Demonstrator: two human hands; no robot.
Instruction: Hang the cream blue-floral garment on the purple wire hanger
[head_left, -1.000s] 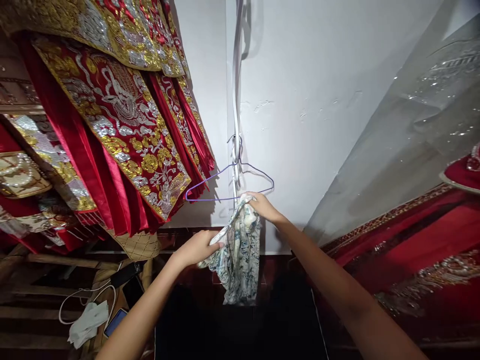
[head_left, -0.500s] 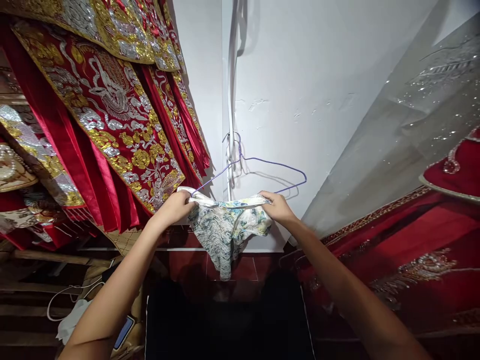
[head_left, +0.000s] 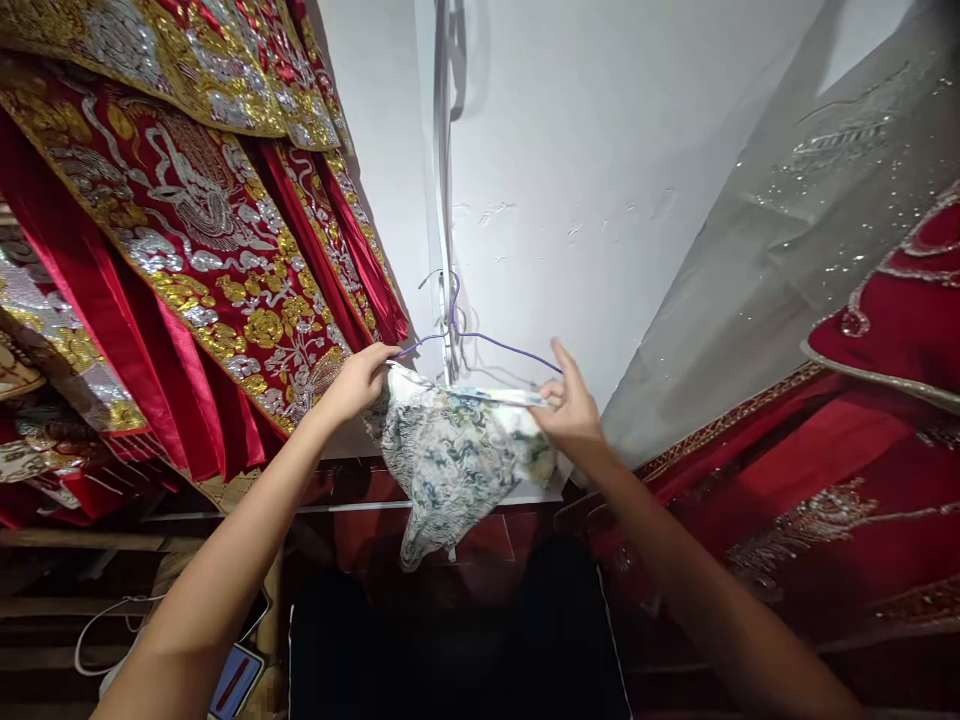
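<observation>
A small white garment with a blue and yellow print (head_left: 454, 455) hangs over the lower bar of a purple wire hanger (head_left: 480, 340). The hanger hooks onto a white cord (head_left: 444, 200) running down the wall corner. My left hand (head_left: 360, 380) pinches the garment's left top edge beside the hanger's left end. My right hand (head_left: 570, 405) holds the right top edge between thumb and fingers, with the forefinger raised. The cloth sags between my hands.
Red robes with gold and silver embroidery (head_left: 195, 220) hang close on the left. More red embroidered cloth (head_left: 825, 480) and a grey sequinned sheet (head_left: 787, 230) lie on the right. A white wall (head_left: 585, 150) is ahead. A phone (head_left: 236, 680) and white cable (head_left: 105, 630) sit below left.
The bunched garment has been spread between my two hands and lifted onto the hanger's bar. My left hand rose to the hanger's left end. The hanger swung.
</observation>
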